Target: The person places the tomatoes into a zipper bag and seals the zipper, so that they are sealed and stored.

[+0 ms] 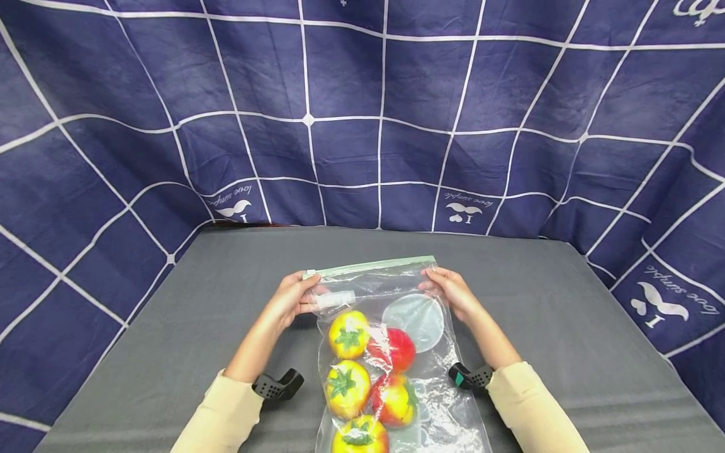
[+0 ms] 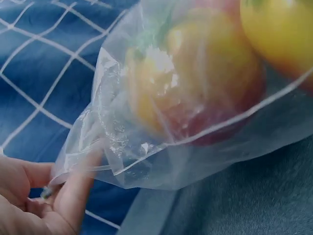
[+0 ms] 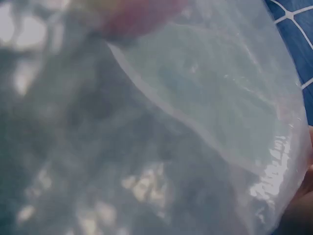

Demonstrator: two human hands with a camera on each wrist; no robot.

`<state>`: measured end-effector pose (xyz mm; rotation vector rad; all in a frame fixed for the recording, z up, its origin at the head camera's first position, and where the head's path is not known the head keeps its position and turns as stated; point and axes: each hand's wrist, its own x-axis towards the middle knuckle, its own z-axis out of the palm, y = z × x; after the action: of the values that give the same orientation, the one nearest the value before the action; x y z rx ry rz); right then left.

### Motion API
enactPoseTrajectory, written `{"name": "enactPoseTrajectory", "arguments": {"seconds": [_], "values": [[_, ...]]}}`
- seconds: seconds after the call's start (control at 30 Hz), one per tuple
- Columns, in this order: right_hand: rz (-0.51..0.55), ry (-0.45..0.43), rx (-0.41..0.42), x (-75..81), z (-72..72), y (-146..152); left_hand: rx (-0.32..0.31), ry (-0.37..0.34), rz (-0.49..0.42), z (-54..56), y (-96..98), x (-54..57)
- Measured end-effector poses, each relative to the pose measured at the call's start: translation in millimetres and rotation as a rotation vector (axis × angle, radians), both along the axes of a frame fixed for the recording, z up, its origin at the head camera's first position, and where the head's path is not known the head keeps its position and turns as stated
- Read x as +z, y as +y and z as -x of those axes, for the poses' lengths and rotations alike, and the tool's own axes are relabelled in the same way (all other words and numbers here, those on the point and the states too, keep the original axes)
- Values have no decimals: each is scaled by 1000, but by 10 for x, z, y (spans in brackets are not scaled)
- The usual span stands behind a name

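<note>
A clear zip bag [image 1: 391,280] with a pale green zip strip [image 1: 374,266] along its top is spread between both hands. Several red and yellow tomato-like fruit shapes [image 1: 348,389] show on its left and middle, and a pale round patch [image 1: 421,324] at upper right. My left hand [image 1: 293,297] pinches the top left corner, thumb in front, beside a small white slider [image 1: 310,273]. On the other side, my right hand [image 1: 453,294] grips the upper right edge, its fingers partly behind the plastic. In the left wrist view, fingers show through the bag's corner.
A grey cloth-covered table [image 1: 238,264] lies beneath the bag. Behind and at the sides hangs a blue curtain [image 1: 351,151] with white grid lines. Dark wrist devices [image 1: 279,385] sit at both cuffs, the right one overlapping the bag's edge in the head view.
</note>
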<state>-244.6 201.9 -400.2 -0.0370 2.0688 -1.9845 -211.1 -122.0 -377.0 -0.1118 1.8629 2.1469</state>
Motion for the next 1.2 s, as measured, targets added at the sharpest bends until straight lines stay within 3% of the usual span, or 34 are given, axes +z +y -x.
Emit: {"name": "enactPoseTrajectory", "arguments": {"seconds": [0.17,0.37,0.5,0.67,0.77,0.93,1.1,1.2], "values": [[25,17,-19,-96,-5,-3,153,68,19,134,33,-123],[47,58,-31,-261,-44,39,295,142,-20,281,127,-352],[56,50,-27,-288,-66,74,363,173,-50,316,185,-479],[-14,46,-8,-179,-45,122,385,194,-147,306,204,-544],[-169,141,-76,-53,-19,116,367,212,-204,289,190,-551],[-412,394,-187,217,39,-30,346,232,-240,279,178,-533],[-516,604,-134,478,68,-319,347,248,-236,277,193,-488],[-563,674,-76,553,89,-541,352,266,-220,268,210,-469]]}}
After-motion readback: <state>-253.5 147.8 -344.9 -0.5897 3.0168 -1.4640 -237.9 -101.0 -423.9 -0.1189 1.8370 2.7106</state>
